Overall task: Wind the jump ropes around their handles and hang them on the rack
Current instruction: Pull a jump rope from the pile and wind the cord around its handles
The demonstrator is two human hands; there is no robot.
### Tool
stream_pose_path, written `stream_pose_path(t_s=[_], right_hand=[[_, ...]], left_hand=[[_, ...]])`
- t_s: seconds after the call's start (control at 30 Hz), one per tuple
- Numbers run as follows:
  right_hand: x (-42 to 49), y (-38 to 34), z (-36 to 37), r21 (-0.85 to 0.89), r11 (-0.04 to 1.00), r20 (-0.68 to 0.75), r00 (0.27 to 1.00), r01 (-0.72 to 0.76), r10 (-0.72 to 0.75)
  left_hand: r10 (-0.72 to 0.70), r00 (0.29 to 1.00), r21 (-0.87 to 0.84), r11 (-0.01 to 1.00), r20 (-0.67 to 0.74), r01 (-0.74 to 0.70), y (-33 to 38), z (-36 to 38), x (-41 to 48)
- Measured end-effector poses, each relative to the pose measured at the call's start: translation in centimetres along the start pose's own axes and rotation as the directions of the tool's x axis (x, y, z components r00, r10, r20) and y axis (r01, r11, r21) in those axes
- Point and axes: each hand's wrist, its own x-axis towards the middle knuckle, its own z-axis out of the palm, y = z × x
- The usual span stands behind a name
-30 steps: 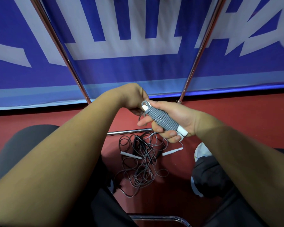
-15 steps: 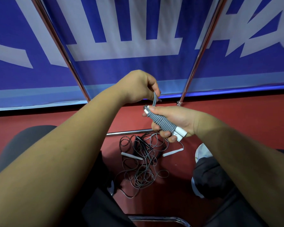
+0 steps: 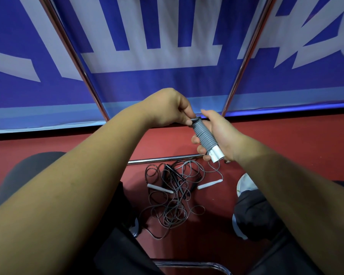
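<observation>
Wrapped around a nearly wound jump rope (image 3: 204, 136), the person's right hand (image 3: 220, 135) clamps the grey coils against two white handles (image 3: 216, 154), holding the bundle in the air above a red floor (image 3: 286, 143). The left hand (image 3: 167, 108) pinches the last bit of cord between thumb and fingertips at the bundle's top end.

To finish the wrap well, that tail probably needs tucking under the top coil, with the right hand squeezing so the turns cannot spring loose.

Directly below lies a tangle of loose ropes (image 3: 173, 205), with white and black handles among them. The low crossbar (image 3: 163, 160) of the rack sits just beyond it. Two chrome uprights (image 3: 77, 62) slant upward on either side, in front of a blue banner (image 3: 167, 80). The space between the uprights is open. The top of the rack is out of view.
</observation>
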Motion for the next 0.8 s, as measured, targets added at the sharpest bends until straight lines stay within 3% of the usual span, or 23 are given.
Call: stream_pose_path(t_s=[0.2, 0.47, 0.6, 0.8], right_hand=[[0.6, 0.5, 0.8, -0.086, 0.995, -0.088, 0.994, 0.051, -0.059], [0.7, 0.4, 1.0, -0.046, 0.994, -0.195, 0.975, 0.096, -0.103], [0.4, 0.1, 1.3, -0.011, 0.988, -0.246, 0.957, 0.153, -0.151], [0.6, 0.1, 1.2, 0.072, 0.977, -0.274, 0.946, 0.202, -0.175]], left_hand=[[-0.131, 0.991, 0.077, 0.989, 0.034, 0.128, 0.1, 1.1, 0.3], [-0.3, 0.942, -0.204, 0.923, 0.147, 0.326, -0.7, 2.1, 0.4], [-0.34, 0.9, -0.52, 0.734, 0.273, 0.436, -0.7, 2.5, 0.1], [-0.381, 0.903, -0.614, 0.669, 0.199, 0.418, -0.7, 1.9, 0.4]])
